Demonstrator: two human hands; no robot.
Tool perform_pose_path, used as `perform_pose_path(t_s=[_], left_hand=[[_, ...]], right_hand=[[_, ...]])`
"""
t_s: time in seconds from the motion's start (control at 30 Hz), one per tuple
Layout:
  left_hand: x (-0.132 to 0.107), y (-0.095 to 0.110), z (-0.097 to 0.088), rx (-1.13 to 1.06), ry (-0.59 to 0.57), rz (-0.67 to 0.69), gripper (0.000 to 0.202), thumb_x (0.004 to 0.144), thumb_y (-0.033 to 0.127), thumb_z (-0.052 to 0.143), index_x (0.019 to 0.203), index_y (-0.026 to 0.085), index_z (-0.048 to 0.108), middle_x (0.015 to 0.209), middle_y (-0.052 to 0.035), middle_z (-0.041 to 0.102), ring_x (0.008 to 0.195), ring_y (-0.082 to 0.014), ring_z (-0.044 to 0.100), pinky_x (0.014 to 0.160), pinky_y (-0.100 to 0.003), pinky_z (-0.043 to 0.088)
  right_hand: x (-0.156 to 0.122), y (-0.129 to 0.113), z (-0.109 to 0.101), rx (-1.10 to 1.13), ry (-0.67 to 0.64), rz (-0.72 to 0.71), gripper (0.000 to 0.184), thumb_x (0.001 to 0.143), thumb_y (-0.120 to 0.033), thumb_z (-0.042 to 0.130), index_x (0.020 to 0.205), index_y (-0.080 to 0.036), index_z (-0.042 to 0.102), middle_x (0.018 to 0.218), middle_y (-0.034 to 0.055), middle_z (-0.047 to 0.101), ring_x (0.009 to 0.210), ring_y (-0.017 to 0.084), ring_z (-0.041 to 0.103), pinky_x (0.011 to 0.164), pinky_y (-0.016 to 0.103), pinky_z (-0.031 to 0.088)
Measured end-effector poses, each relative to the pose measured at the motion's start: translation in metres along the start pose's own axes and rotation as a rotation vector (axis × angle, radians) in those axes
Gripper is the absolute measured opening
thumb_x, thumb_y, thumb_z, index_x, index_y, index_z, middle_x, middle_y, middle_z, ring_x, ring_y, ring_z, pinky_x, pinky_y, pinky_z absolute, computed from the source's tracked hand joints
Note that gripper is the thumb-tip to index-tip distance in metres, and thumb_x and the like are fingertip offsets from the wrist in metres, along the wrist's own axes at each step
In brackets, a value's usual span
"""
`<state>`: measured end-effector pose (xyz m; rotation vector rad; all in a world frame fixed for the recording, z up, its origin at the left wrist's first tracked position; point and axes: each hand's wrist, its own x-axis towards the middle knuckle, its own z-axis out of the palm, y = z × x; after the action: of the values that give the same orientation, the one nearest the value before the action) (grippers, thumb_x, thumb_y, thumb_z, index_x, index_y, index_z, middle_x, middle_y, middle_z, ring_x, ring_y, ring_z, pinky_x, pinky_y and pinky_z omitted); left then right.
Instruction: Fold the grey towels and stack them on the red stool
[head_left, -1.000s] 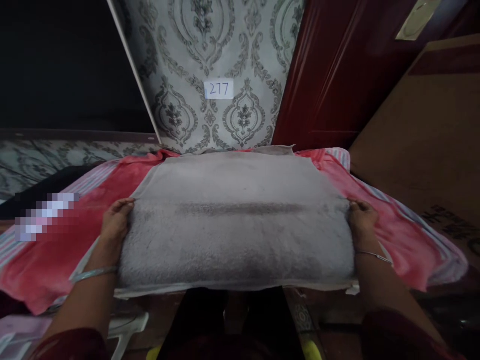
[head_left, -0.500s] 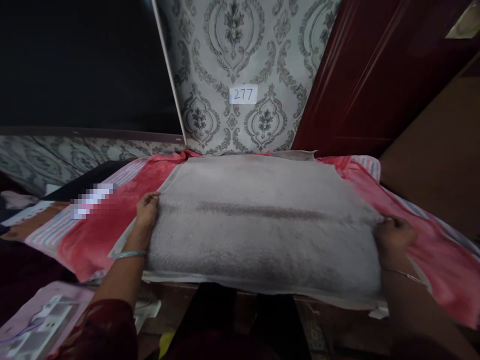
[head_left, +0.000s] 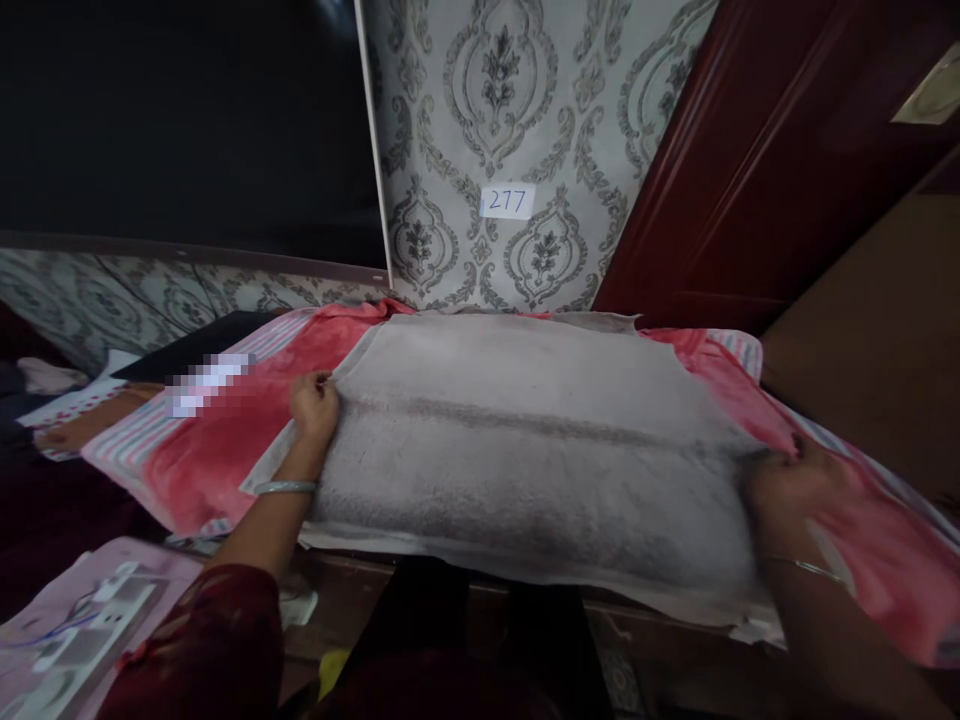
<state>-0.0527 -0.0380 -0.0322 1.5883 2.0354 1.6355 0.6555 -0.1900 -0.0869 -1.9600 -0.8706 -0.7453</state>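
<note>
A grey towel (head_left: 525, 470) lies stretched wide in front of me, with a raised fold line running across its middle. My left hand (head_left: 313, 405) pinches its left edge at that fold. At the opposite edge, my right hand (head_left: 799, 490) grips the towel's other side; its fingers are somewhat blurred. Beneath the grey towel spreads a red cloth (head_left: 225, 430) with striped ends, showing on both sides. The towel's near edge hangs by the front of the surface, above my legs.
A large dark screen (head_left: 187, 130) stands at the back left. Patterned wallpaper with a paper label (head_left: 508, 201) is behind, and a dark red door (head_left: 712, 150) is at right. A white power strip (head_left: 97, 640) lies on a pink surface at lower left.
The view has shifted slightly, so the scene sits a little differently in the frame. Both hands keep hold of the grey towel's edges, and it stays stretched between them.
</note>
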Motion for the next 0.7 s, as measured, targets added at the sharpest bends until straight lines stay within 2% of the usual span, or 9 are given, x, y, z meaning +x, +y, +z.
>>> perform_pose_path(t_s=[0.07, 0.17, 0.27, 0.37, 0.47, 0.53, 0.6, 0.7], left_hand=[[-0.003, 0.008, -0.002, 0.183, -0.083, 0.266, 0.032, 0.081, 0.019, 0.046, 0.102, 0.015, 0.071, 0.107, -0.0147, 0.070, 0.110, -0.0301, 0.060, 0.104, -0.047, 0.044], [-0.015, 0.029, 0.005, 0.289, -0.333, 0.603, 0.039, 0.087, 0.021, 0.043, 0.114, 0.015, 0.070, 0.116, -0.0142, 0.071, 0.116, -0.0297, 0.062, 0.104, -0.047, 0.046], [-0.038, 0.062, 0.023, 0.279, -0.566, 0.794, 0.042, 0.093, 0.025, 0.042, 0.126, 0.014, 0.066, 0.124, -0.0147, 0.070, 0.120, -0.0290, 0.061, 0.106, -0.047, 0.046], [-0.067, 0.098, 0.045, 0.245, -0.721, 0.946, 0.042, 0.096, 0.028, 0.046, 0.133, 0.015, 0.061, 0.132, -0.0151, 0.066, 0.124, -0.0287, 0.059, 0.106, -0.047, 0.045], [-0.092, 0.120, 0.063, 0.261, -0.776, 1.058, 0.037, 0.097, 0.029, 0.050, 0.130, 0.017, 0.062, 0.128, -0.0147, 0.067, 0.119, -0.0288, 0.059, 0.103, -0.047, 0.045], [-0.102, 0.123, 0.072, 0.307, -0.776, 1.073, 0.033, 0.098, 0.026, 0.051, 0.126, 0.017, 0.064, 0.121, -0.0142, 0.068, 0.114, -0.0283, 0.061, 0.101, -0.047, 0.045], [-0.107, 0.118, 0.079, 0.349, -0.759, 1.041, 0.030, 0.097, 0.022, 0.049, 0.122, 0.016, 0.066, 0.118, -0.0142, 0.069, 0.111, -0.0282, 0.061, 0.098, -0.046, 0.046], [-0.105, 0.108, 0.084, 0.362, -0.726, 0.983, 0.028, 0.096, 0.019, 0.049, 0.117, 0.016, 0.068, 0.115, -0.0146, 0.069, 0.109, -0.0292, 0.060, 0.093, -0.045, 0.048]], right_hand=[[-0.007, -0.022, -0.008, 0.012, -0.063, -0.078, 0.054, 0.079, -0.022, 0.044, 0.123, -0.004, 0.069, 0.107, 0.0260, 0.069, 0.105, 0.039, 0.062, 0.089, 0.053, 0.049], [-0.029, -0.076, -0.018, 0.104, -0.227, -0.258, 0.050, 0.085, -0.028, 0.043, 0.123, -0.008, 0.068, 0.118, 0.0231, 0.068, 0.112, 0.035, 0.061, 0.099, 0.051, 0.047], [-0.064, -0.145, -0.025, 0.241, -0.426, -0.492, 0.045, 0.093, -0.031, 0.043, 0.127, -0.012, 0.066, 0.128, 0.0196, 0.066, 0.117, 0.030, 0.060, 0.104, 0.049, 0.046], [-0.104, -0.215, -0.026, 0.299, -0.617, -0.688, 0.045, 0.095, -0.026, 0.046, 0.136, -0.016, 0.062, 0.140, 0.0180, 0.061, 0.130, 0.030, 0.054, 0.112, 0.055, 0.038], [-0.134, -0.268, -0.021, 0.316, -0.743, -0.794, 0.048, 0.096, -0.020, 0.049, 0.143, -0.019, 0.057, 0.147, 0.0149, 0.057, 0.138, 0.028, 0.048, 0.119, 0.059, 0.026], [-0.144, -0.287, -0.015, 0.319, -0.793, -0.807, 0.048, 0.096, -0.016, 0.049, 0.143, -0.020, 0.056, 0.147, 0.0145, 0.056, 0.139, 0.027, 0.047, 0.120, 0.060, 0.022], [-0.147, -0.295, -0.009, 0.318, -0.826, -0.786, 0.046, 0.097, -0.014, 0.048, 0.141, -0.020, 0.058, 0.145, 0.0139, 0.058, 0.138, 0.027, 0.049, 0.121, 0.061, 0.020], [-0.142, -0.292, -0.004, 0.310, -0.846, -0.759, 0.043, 0.098, -0.011, 0.046, 0.135, -0.022, 0.063, 0.143, 0.0122, 0.061, 0.136, 0.025, 0.051, 0.121, 0.061, 0.019]])
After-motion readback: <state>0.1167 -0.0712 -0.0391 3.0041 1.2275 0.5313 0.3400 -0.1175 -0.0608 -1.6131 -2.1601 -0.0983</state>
